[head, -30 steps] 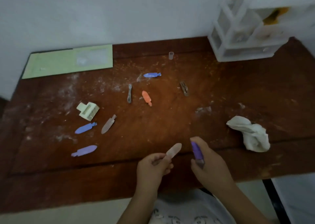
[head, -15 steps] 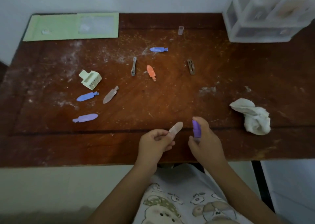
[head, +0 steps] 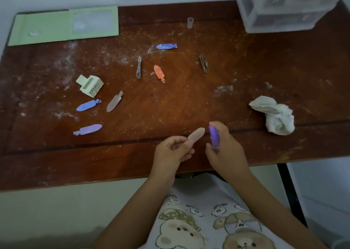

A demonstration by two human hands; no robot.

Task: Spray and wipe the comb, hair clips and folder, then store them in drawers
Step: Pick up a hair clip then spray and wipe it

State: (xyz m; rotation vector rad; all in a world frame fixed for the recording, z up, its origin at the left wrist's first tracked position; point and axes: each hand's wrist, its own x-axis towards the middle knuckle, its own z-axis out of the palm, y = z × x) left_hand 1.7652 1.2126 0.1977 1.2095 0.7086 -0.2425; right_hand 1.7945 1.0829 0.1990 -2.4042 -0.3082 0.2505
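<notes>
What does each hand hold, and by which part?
Left hand pinches the pink clip by its near end. Right hand grips the spray bottle round its body.

Dim, soft-focus view — corners bowed, top right washed pale.

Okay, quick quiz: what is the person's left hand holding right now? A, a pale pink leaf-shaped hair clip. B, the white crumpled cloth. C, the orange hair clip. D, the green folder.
A: the left hand pinches a pale pink leaf-shaped hair clip in its fingers, held up beside the small purple spray bottle gripped in the right hand.
</notes>
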